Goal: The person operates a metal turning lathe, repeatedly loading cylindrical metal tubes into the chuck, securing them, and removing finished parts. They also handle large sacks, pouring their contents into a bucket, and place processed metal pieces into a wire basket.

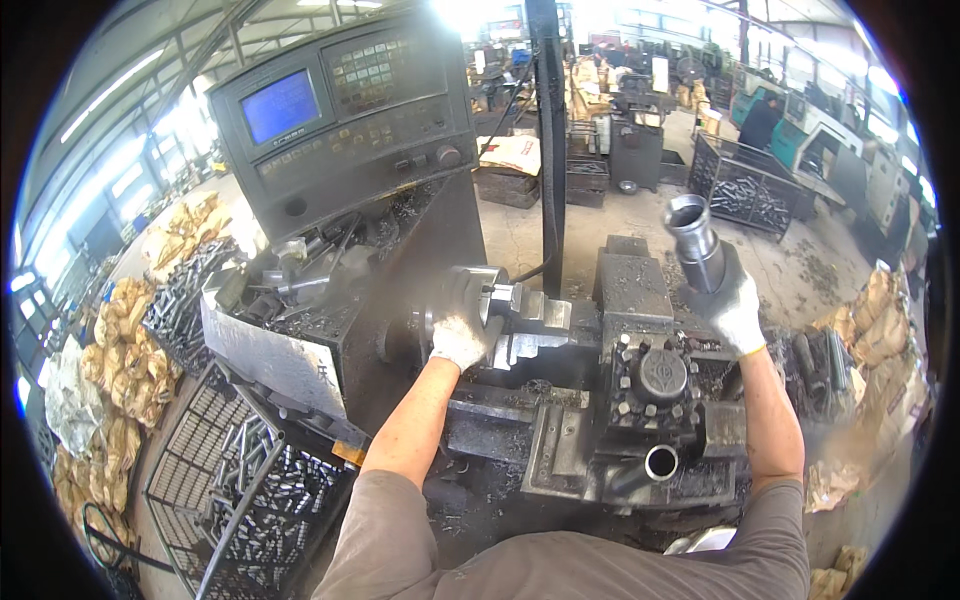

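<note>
My right hand (736,303), in a white glove with darkened fingers, is raised to the right of the machine. It is closed round a hollow metal sleeve (690,232), which stands nearly upright with its open end up. My left hand (462,330), gloved too, grips the lathe chuck (508,300) on its left side; its dark fingers are partly lost against the metal. Stepped jaws (540,318) stick out from the chuck to the right. Between my arms sits the tool post (661,376) with its round cap and bolts. A second metal tube (660,463) lies below it, open end showing.
A control panel (350,115) with a blue screen stands behind the chuck. Metal parts fill a wire basket (190,480) at lower left. Brown sacks (115,340) line the left, more (880,330) the right. A dark post (548,150) rises behind. Another person (760,122) is far right.
</note>
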